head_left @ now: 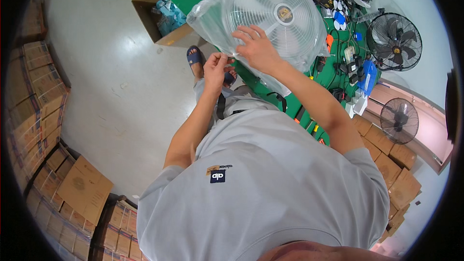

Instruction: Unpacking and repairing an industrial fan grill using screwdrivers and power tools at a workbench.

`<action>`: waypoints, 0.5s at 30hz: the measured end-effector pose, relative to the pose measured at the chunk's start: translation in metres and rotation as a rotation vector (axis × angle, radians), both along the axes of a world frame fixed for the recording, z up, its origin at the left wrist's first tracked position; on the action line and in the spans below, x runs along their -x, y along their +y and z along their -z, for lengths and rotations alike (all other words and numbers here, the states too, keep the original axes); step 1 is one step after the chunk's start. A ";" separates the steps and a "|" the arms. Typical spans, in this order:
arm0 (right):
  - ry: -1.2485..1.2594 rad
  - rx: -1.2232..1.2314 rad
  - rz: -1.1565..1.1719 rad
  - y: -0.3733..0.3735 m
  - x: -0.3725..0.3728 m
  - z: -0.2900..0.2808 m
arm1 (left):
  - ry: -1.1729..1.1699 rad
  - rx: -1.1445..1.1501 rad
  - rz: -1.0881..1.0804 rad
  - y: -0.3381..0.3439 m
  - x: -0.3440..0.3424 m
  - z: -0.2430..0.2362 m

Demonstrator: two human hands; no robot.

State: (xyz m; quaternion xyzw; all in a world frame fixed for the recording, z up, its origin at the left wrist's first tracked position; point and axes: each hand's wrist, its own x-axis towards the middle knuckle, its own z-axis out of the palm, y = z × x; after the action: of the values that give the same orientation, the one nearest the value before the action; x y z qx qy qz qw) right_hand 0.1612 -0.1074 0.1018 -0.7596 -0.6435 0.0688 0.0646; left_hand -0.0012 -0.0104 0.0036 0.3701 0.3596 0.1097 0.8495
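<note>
White fan grille in clear bag, right hand on it, left hand pinching edge

A light grey short-sleeved T-shirt is worn, marked on the chest by a small dark square logo. Both forearms are left bare. A blue strapped sandal is seen on one foot. A dark strap is seen at the waist.
</note>
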 end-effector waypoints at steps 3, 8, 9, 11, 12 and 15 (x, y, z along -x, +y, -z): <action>0.098 -0.100 0.037 0.015 -0.007 0.005 | -0.043 -0.034 0.034 0.018 -0.005 -0.005; 0.061 -0.059 0.019 0.019 -0.002 0.000 | -0.050 -0.241 0.177 0.007 -0.009 0.005; 0.052 -0.034 0.022 0.019 -0.003 0.000 | -0.018 -0.306 0.209 0.007 -0.013 0.006; 0.075 -0.028 0.028 0.019 -0.005 -0.003 | -0.026 -0.369 0.182 0.006 -0.017 0.014; 0.102 -0.023 0.038 0.020 -0.006 -0.005 | -0.031 -0.432 0.157 0.006 -0.019 0.018; 0.132 -0.037 0.047 0.021 -0.005 -0.007 | -0.023 -0.481 0.176 0.010 -0.018 0.026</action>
State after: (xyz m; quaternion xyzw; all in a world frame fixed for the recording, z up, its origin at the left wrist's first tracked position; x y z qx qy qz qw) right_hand 0.1666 -0.0864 0.1090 -0.7669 -0.6211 0.1052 0.1227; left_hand 0.0163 0.0000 -0.0224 0.5902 0.2798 0.1220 0.7474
